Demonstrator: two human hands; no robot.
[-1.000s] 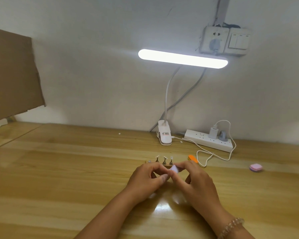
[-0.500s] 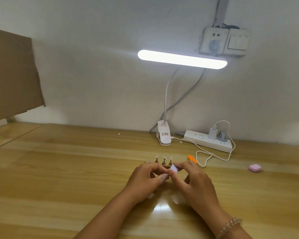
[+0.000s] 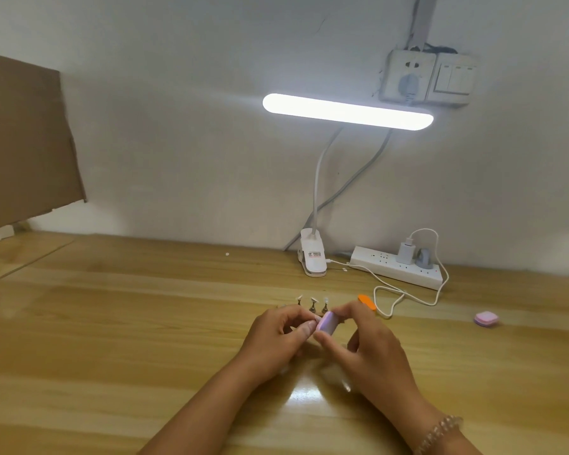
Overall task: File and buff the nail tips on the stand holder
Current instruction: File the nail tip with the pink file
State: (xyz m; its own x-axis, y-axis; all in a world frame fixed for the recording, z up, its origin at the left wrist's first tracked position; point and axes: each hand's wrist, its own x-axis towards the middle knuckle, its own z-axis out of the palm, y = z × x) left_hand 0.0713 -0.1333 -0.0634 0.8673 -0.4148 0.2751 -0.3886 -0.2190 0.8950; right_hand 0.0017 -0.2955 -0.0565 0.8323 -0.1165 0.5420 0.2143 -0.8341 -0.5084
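A small lilac buffer block point(image 3: 326, 324) — rectangular, soft-edged, matte — is pinched between the thumb and forefinger of the right hand point(image 3: 372, 353), just above a glossy, honey-coloured wooden table point(image 3: 112, 339). The left hand point(image 3: 276, 343) is curled beside it, its thumb tip pressed to the block's near edge; whether anything is held between its fingers cannot be told. Just behind the knuckles the stand holder point(image 3: 312, 309) is set on the table, with three slim metal posts seen upright and capped by pale, pointed nail tips point(image 3: 313, 300). An orange file point(image 3: 367, 302), flat and round-ended, is laid to the right, near a looped white cable point(image 3: 408, 297). Well apart, farther right, a pink rounded-square block point(image 3: 486, 318) is seen. A bead bracelet point(image 3: 440, 431) is worn on the right wrist — all lit by a white bar lamp point(image 3: 347, 111) on a bendy neck.
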